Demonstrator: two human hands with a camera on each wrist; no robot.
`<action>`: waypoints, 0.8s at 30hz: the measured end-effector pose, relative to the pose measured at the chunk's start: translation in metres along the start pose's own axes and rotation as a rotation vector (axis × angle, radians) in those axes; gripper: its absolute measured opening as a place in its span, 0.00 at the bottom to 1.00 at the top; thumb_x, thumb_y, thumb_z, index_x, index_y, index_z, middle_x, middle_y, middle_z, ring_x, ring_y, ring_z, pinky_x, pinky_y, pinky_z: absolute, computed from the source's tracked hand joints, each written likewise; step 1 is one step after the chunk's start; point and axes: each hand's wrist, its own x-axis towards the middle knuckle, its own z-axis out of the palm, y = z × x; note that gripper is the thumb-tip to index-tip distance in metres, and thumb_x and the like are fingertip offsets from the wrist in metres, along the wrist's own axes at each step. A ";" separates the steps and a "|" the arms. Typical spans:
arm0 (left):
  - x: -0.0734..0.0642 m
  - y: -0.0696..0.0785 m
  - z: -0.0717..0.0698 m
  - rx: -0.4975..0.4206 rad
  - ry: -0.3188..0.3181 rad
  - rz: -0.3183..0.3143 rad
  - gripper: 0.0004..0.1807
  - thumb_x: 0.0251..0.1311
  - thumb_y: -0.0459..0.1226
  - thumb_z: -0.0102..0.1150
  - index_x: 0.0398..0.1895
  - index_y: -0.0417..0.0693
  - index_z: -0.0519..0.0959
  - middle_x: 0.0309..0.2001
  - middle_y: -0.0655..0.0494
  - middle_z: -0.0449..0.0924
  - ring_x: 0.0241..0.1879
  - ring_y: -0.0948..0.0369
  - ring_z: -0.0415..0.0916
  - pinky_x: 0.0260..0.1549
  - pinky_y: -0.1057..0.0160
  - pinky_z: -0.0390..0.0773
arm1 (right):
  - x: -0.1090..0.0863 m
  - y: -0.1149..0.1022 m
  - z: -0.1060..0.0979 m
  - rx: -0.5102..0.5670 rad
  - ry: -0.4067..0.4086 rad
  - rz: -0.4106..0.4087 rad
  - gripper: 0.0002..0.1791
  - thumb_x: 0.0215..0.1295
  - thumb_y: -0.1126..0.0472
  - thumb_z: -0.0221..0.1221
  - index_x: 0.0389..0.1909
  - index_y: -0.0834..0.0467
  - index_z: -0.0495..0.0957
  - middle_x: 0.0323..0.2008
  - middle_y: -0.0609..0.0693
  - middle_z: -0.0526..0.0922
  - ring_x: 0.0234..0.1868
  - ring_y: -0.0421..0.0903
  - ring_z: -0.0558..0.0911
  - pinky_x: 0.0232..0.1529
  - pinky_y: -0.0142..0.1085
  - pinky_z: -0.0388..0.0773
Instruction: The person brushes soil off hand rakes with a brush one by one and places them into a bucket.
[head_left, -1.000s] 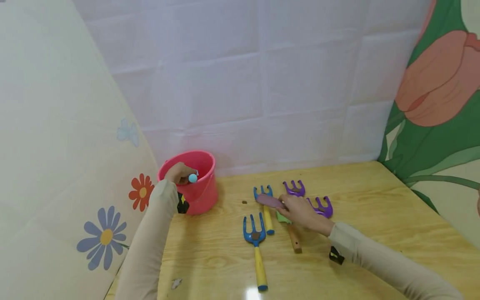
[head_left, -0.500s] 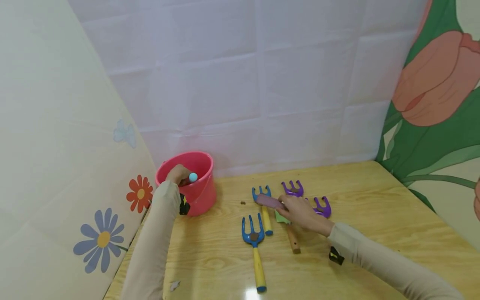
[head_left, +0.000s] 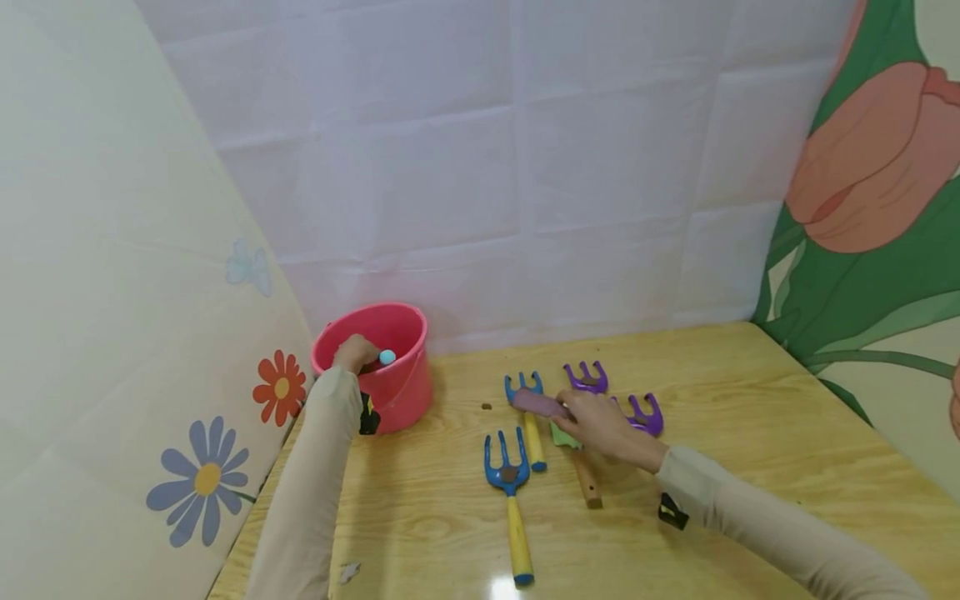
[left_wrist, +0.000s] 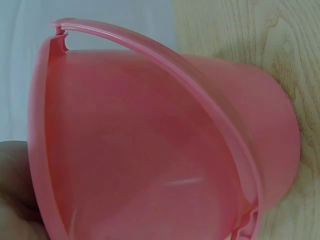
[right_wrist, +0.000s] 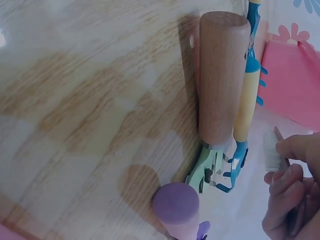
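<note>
In the head view my left hand (head_left: 356, 353) reaches over the near rim of a pink bucket (head_left: 405, 400). Its curled fingers hold a tool whose round light-blue end (head_left: 387, 357) shows; the rest is hidden inside the bucket. The left wrist view shows only part of this hand (left_wrist: 17, 192), beyond the rim. My right hand (head_left: 606, 427) grips a flat mauve brush (head_left: 538, 403) above the table. A pale, bristle-like block (right_wrist: 272, 152) shows under it in the right wrist view. Below that hand lies a green tool head (head_left: 566, 436) with a wooden handle (head_left: 588, 483).
Two blue forks with yellow handles, a near one (head_left: 510, 475) and a far one (head_left: 535, 442), lie on the wooden table (head_left: 435, 508). Purple three-pronged tools, one farther back (head_left: 587, 380) and one at the right (head_left: 645, 415), lie beyond. A brown crumb (head_left: 487, 407) sits near the bucket.
My left hand has sunk slightly lower into the bucket, and the light-blue end has shifted a little with it. The right hand keeps its place with the brush.
</note>
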 end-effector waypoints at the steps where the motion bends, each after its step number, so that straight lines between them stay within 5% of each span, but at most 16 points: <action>1: 0.000 0.000 0.000 0.008 0.011 0.000 0.10 0.57 0.35 0.63 0.21 0.40 0.76 0.18 0.55 0.71 0.22 0.59 0.70 0.25 0.64 0.72 | 0.000 0.000 -0.001 -0.001 0.002 -0.004 0.11 0.65 0.60 0.64 0.42 0.64 0.80 0.23 0.42 0.74 0.16 0.34 0.66 0.14 0.28 0.62; 11: -0.001 0.001 0.002 0.040 0.014 -0.002 0.14 0.58 0.34 0.59 0.17 0.45 0.70 0.14 0.57 0.65 0.18 0.61 0.67 0.23 0.64 0.70 | -0.001 -0.001 -0.001 0.015 -0.012 0.013 0.12 0.65 0.60 0.64 0.42 0.64 0.80 0.22 0.41 0.72 0.15 0.34 0.66 0.13 0.28 0.61; 24: -0.010 -0.001 0.001 -0.021 0.083 0.078 0.13 0.56 0.33 0.54 0.15 0.43 0.68 0.13 0.55 0.67 0.14 0.60 0.69 0.19 0.63 0.70 | -0.003 0.002 0.001 0.026 -0.035 0.050 0.11 0.67 0.59 0.63 0.43 0.63 0.80 0.21 0.41 0.72 0.14 0.34 0.67 0.13 0.28 0.61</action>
